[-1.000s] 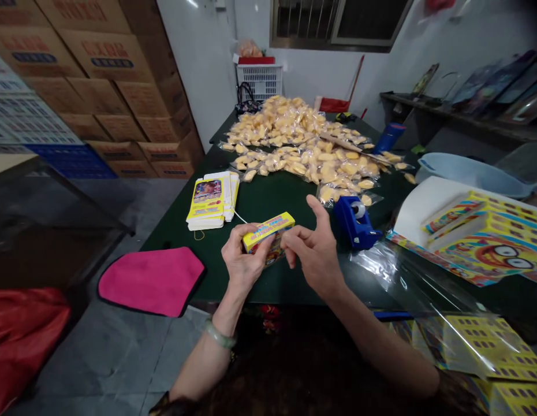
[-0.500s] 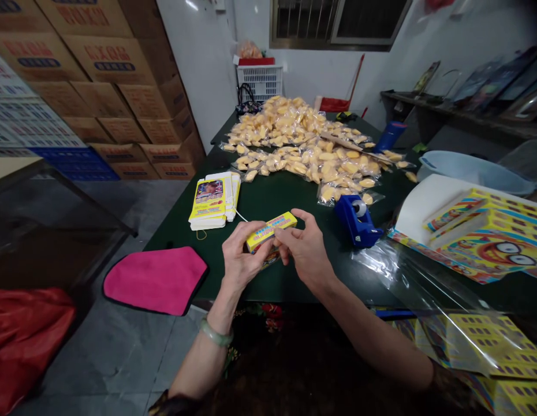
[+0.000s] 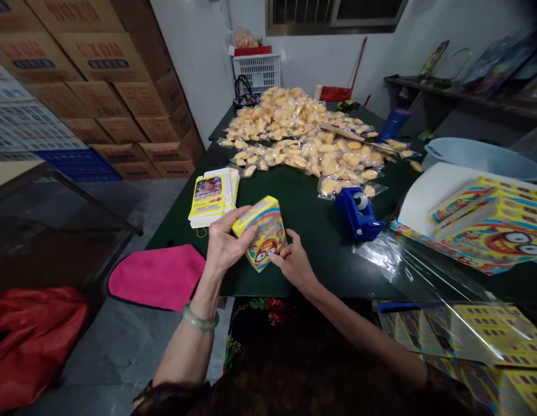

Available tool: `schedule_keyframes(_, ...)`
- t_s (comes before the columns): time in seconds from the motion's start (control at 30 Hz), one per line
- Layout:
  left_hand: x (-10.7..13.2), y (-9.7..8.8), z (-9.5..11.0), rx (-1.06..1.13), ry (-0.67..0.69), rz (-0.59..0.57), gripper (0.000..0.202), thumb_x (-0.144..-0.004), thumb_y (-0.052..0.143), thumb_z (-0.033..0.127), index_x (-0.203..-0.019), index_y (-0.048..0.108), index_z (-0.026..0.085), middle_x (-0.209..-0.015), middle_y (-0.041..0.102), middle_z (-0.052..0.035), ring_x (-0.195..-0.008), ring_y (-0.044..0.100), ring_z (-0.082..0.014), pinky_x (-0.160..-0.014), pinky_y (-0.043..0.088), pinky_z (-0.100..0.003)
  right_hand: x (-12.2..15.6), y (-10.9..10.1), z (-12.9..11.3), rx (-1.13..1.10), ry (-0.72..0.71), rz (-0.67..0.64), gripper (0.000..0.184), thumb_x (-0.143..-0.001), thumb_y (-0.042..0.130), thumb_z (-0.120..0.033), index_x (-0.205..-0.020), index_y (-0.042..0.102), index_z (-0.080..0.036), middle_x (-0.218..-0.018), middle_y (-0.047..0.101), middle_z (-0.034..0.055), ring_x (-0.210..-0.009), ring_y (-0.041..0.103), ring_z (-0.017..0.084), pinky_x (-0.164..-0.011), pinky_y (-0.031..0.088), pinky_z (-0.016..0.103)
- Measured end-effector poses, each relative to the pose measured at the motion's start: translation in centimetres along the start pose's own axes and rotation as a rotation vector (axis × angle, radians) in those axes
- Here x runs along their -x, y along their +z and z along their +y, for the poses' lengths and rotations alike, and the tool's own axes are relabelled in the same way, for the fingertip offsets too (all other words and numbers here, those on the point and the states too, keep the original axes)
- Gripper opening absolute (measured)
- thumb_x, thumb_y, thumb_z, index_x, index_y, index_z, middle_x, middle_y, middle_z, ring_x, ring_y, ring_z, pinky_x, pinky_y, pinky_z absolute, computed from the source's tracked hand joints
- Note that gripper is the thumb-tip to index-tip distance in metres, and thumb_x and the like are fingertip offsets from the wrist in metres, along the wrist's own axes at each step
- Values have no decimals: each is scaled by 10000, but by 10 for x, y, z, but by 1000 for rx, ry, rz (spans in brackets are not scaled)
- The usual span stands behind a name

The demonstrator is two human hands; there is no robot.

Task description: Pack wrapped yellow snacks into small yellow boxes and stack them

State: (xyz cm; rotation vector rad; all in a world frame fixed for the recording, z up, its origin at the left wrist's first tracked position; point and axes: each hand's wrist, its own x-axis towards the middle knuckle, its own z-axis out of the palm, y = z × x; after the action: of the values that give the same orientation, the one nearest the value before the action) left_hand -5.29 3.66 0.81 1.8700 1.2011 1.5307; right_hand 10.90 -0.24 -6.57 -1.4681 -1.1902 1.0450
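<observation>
A small yellow printed box point(image 3: 265, 232) with a cartoon face is held tilted above the near edge of the dark green table. My left hand point(image 3: 231, 240) grips its upper left side, thumb across the printed front. My right hand point(image 3: 295, 261) pinches its lower right edge. To the left of the box lies a stack of flat yellow cartons point(image 3: 213, 196). A blue tape dispenser point(image 3: 358, 214) stands to the right of my hands. Beyond them is a large heap of yellow pieces in clear wrappers point(image 3: 294, 124).
A white-backed display carton point(image 3: 489, 231) with a cartoon face sits at the right, over clear plastic film point(image 3: 407, 271). More printed yellow boxes point(image 3: 493, 341) lie lower right. A pink cloth point(image 3: 158, 277) is at the left edge. Brown cartons point(image 3: 116, 58) are stacked far left.
The box has turned so its cartoon front faces me instead of its narrow yellow side. My right hand has shifted down to its lower edge; my left moved slightly left.
</observation>
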Motion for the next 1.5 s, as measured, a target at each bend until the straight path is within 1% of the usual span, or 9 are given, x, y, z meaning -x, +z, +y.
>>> schedule_keyframes(0.1,-1,6,-2,277,-214,257,386,-633,784,338,-965,714,152,-936,701,-63,-833,642,-183,-770,536,-301,4,-21,-10,-64,26,45,758,-648,727,-428,-1285,409,-168,-882,625,25,-638,559,129,-543,465,260)
schedule_keyframes(0.2,4,25,3,493,-327,287,463,-604,813,360,-1008,695,166,-958,698,-57,-828,646,-166,-777,544,-291,9,-51,-26,-305,-16,-98,519,-738,657,-471,-1151,515,-190,-1014,663,65,-793,632,182,-529,483,254)
schedule_keyframes(0.3,13,46,8,572,-378,173,494,-607,820,357,-1045,676,181,-973,689,-50,-816,644,-139,-740,544,-240,10,-101,-42,-308,-180,-60,422,-747,679,-401,-1103,560,-209,-1039,682,48,-899,648,199,-687,545,306)
schedule_keyframes(0.47,15,65,5,395,-319,20,381,-656,787,332,-992,679,188,-956,673,-37,-810,635,-120,-732,528,-205,15,-233,-87,330,-537,362,394,-742,698,-370,-1095,631,-207,-1004,678,47,-863,634,193,-670,540,312)
schedule_keyframes(0.63,-2,101,36,252,6,-307,249,-747,700,319,-957,666,188,-891,662,-35,-749,630,-130,-687,523,-237,30,-353,-138,772,-728,702,372,-756,670,-339,-1095,639,-190,-961,686,58,-830,633,207,-693,526,342)
schedule_keyframes(0.77,-28,169,84,260,303,-590,205,-811,625,291,-977,636,171,-941,662,-55,-742,624,-134,-682,525,-264,28,-412,-150,961,-731,801,336,-753,645,-344,-1045,652,-178,-882,675,63,-780,614,216,-702,496,352)
schedule_keyframes(0.97,-56,314,145,210,738,-853,522,-773,674,303,-1227,494,118,-1240,557,-154,-1142,538,-232,-964,463,-362,31,-461,-140,1156,-537,714,297,-749,612,-322,-1003,661,-175,-868,680,65,-745,601,212,-660,464,324)
schedule_keyframes(1.13,-54,397,173,-100,804,-983,580,-761,682,304,-1227,470,31,-1279,489,-222,-1211,460,-314,-1003,409,-412,36,-485,-136,1151,-530,648,287,-769,621,-346,-1012,659,-197,-850,684,50,-734,599,200,-658,476,317)
schedule_keyframes(1.5,-47,398,172,-285,769,-948,595,-671,760,469,-1183,594,214,-1118,492,-161,-1092,452,-367,-860,392,-480,20,-520,-141,910,-492,452,361,-689,692,-468,-922,675,-193,-765,643,4,-659,538,138,-610,450,274)
